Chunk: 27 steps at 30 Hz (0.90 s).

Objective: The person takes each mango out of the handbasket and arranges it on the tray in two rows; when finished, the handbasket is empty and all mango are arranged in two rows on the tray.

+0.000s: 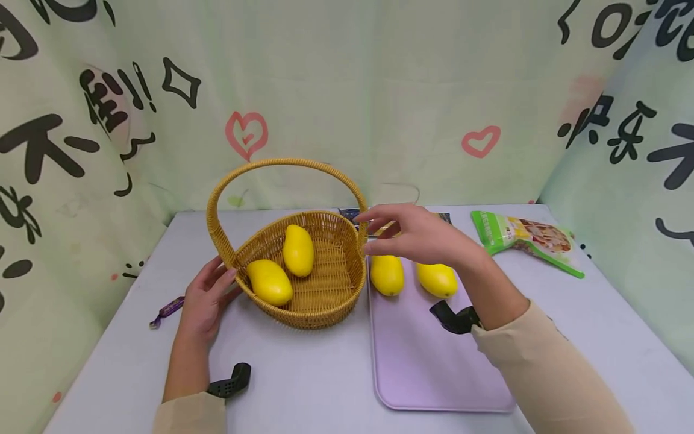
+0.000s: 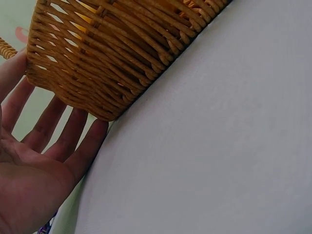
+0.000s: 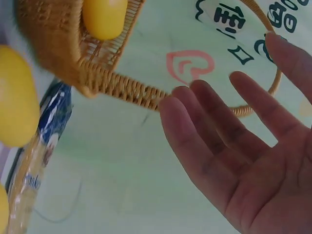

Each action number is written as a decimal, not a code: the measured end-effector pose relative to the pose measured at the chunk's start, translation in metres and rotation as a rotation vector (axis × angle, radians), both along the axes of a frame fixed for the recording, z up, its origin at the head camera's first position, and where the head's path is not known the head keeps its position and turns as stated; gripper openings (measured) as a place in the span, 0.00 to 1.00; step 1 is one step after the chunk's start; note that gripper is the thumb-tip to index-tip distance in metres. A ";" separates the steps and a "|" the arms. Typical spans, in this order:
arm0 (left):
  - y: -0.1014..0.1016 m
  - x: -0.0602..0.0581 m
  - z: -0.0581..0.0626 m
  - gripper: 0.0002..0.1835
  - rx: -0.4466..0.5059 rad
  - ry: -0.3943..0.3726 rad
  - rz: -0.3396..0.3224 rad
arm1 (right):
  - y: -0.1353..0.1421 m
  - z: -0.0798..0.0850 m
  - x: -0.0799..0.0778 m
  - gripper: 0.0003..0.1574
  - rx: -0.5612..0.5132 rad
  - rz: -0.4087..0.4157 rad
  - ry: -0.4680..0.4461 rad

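A wicker basket [image 1: 320, 301] with a tall arched handle [image 1: 287, 161] stands on the table, left of the middle. Two yellow mangoes, one nearer [image 1: 269, 283] and one farther back [image 1: 298, 251], lie in its left half. My left hand [image 1: 206, 298] touches the basket's left side, fingers spread along the weave in the left wrist view [image 2: 46, 161]. Beside the handle's right leg is my right hand [image 1: 412, 234], its fingers loosely extended and nothing in its grasp. Under that hand, two more mangoes, a left one [image 1: 387, 276] and a right one [image 1: 437, 280], rest on a lilac tray [image 1: 434, 361].
At the back right lies a green food packet [image 1: 528, 240]. A long blue-and-clear packet [image 3: 41, 141] is behind the tray, partly hidden by the right hand in the head view. A small purple-wrapped sweet [image 1: 168, 310] lies left of the left hand. A printed curtain [image 1: 368, 108] encloses the table.
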State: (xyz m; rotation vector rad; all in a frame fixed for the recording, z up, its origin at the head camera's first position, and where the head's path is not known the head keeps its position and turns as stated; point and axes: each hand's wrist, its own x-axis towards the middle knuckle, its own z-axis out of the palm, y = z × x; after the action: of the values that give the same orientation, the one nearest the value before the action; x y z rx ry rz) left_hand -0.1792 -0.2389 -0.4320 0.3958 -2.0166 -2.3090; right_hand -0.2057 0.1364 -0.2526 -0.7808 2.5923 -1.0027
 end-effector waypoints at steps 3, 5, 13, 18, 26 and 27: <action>0.000 -0.001 0.001 0.35 0.002 0.000 0.002 | -0.012 -0.001 -0.003 0.34 0.029 0.065 -0.043; 0.001 -0.001 0.001 0.35 0.002 -0.003 0.004 | -0.021 -0.001 -0.006 0.37 0.063 0.109 -0.070; 0.001 -0.001 0.001 0.35 0.005 -0.012 0.009 | -0.057 -0.005 -0.021 0.40 0.128 0.147 -0.133; 0.001 0.000 0.000 0.34 0.015 -0.013 0.009 | -0.077 -0.010 -0.031 0.42 0.155 0.138 -0.173; 0.001 -0.002 -0.001 0.34 0.022 -0.001 0.011 | -0.099 -0.025 -0.051 0.44 0.167 0.045 -0.244; 0.001 -0.002 -0.001 0.34 0.025 -0.001 0.011 | -0.101 -0.028 -0.053 0.44 0.158 0.026 -0.255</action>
State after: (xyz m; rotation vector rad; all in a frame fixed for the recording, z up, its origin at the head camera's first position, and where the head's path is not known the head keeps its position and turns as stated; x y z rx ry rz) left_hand -0.1812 -0.2383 -0.4329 0.4086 -1.9830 -2.3307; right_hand -0.2589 0.0353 -0.2808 -0.6030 2.3999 -0.8187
